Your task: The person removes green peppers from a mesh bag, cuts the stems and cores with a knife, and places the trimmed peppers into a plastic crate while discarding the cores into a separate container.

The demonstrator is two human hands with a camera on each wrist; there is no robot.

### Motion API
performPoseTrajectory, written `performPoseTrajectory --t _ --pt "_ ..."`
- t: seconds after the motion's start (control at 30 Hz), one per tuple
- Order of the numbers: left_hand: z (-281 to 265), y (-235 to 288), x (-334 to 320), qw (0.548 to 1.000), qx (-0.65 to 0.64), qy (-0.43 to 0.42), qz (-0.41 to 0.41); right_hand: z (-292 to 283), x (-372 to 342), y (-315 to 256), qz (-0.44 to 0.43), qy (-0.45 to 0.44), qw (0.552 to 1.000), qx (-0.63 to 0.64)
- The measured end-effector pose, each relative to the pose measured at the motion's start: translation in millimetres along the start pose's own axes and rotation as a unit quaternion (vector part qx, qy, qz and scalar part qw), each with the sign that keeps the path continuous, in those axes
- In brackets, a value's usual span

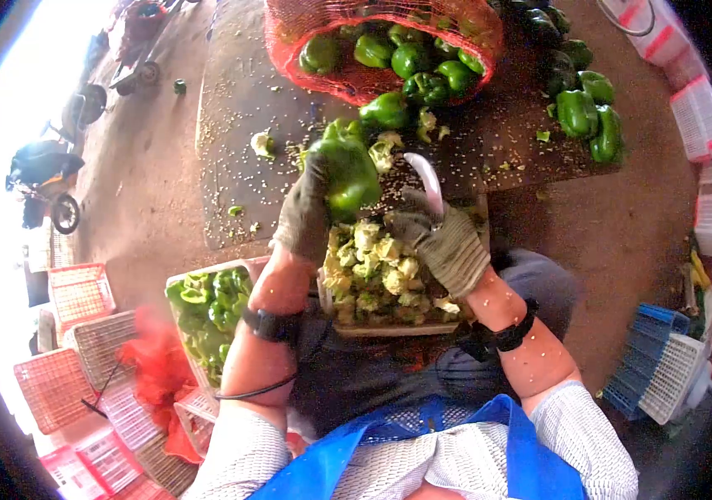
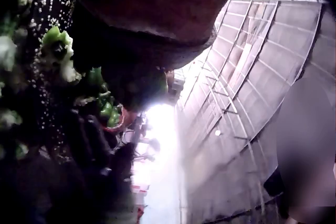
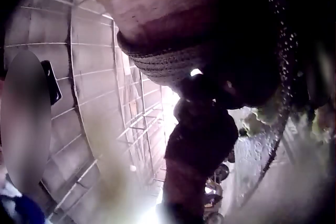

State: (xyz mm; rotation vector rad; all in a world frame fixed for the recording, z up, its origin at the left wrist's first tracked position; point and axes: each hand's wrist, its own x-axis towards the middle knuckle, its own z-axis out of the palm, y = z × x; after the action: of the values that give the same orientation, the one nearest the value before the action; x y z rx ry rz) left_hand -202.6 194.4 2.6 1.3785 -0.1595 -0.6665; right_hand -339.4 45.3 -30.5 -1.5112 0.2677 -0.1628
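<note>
In the head view my left hand [image 1: 300,215], in a grey knit glove, grips a large green bell pepper [image 1: 351,177] by its side. My right hand [image 1: 449,248], gloved alike, holds a knife [image 1: 425,177] with a pale, curved shape pointing up and away, just right of the pepper. Below both hands, a shallow crate [image 1: 398,331] is heaped with pale pepper cores [image 1: 383,271]. Loose cores [image 1: 263,145] and scattered seeds lie on the dark mat beyond. Both wrist views are dark; the left one shows a core [image 2: 59,50] and seeds.
A red net bag [image 1: 279,58] spills whole peppers [image 1: 410,61] at the far side. More peppers [image 1: 577,114] lie at the back right. Left of my leg, a crate [image 1: 179,279] holds green peppers. Stacked baskets [image 1: 56,387] stand at the left, blue and white ones [image 1: 644,358] at the right.
</note>
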Motion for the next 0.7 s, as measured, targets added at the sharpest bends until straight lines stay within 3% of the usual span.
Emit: performPoseTrajectory --t 0.07,0.13,0.23,0.3,0.37,0.43,0.47,0.5,0.6,0.7 --pt "-4 -23 1 0.994 0.042 -0.087 0.048 -11 -2 -21 0.059 -0.028 0.998 -0.02" --pt "7 -21 -10 0.989 0.092 -0.102 0.047 -6 2 -34 -0.01 -0.02 0.999 -0.037" --pt "17 -20 -23 0.986 0.107 -0.115 0.059 8 6 -24 -0.057 -0.015 0.993 0.101" --pt "22 -12 -30 0.989 0.084 -0.122 0.014 8 10 -18 -0.096 -0.016 0.993 0.069" --pt "21 -12 -32 0.99 0.052 -0.13 -0.017 -7 4 -30 -0.06 -0.051 0.979 -0.186" --pt "20 -13 -29 0.991 -0.015 -0.127 -0.045 -7 5 -38 -0.045 -0.038 0.992 -0.112" --pt "19 -18 -25 0.991 -0.007 -0.133 -0.015 -6 6 -37 -0.039 -0.03 0.996 -0.072" --pt "17 -24 -20 0.992 -0.016 -0.121 -0.014 -3 8 -25 -0.022 0.006 0.992 -0.126" --pt "13 -38 -10 0.989 -0.054 -0.124 -0.055 -6 10 -40 0.121 -0.037 0.987 -0.101" --pt "14 -39 -3 0.978 -0.071 -0.178 -0.085 -5 8 -33 0.068 0.009 0.994 -0.09"
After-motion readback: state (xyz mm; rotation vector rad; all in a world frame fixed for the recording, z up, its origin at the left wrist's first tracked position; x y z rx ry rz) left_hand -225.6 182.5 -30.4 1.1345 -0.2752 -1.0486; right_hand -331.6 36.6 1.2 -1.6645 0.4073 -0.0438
